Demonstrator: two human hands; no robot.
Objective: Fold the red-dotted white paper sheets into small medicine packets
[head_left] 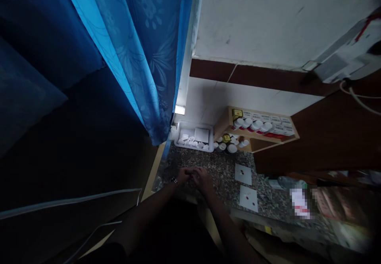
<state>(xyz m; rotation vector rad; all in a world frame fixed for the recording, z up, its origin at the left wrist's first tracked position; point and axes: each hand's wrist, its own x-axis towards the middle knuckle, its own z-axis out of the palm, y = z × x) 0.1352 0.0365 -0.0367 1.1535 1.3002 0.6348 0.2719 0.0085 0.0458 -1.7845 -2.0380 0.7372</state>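
Note:
Over the granite counter (pixel 214 163), my left hand (pixel 183 175) and my right hand (pixel 203 178) meet, fingertips close together. Their fingers look curled and pinched. Whatever lies between them is too dark and small to make out. A bracelet or watch (pixel 175 181) circles the left wrist. Just beyond the hands stands a clear plastic tray (pixel 212 141) with several white paper pieces (pixel 193 142) in it. To the right of my right hand, two white paper squares lie flat: a farther one (pixel 240 169) and a nearer one (pixel 251 194), each bearing small dark and reddish pieces like tablets.
A wooden shelf (pixel 253 142) holds several boxes (pixel 275 119) and white-capped bottles (pixel 256 126); more bottles (pixel 232 148) stand beside it. A blue curtain (pixel 154 66) hangs at the left, near the counter's edge. A plastic bottle (pixel 287 182) lies right.

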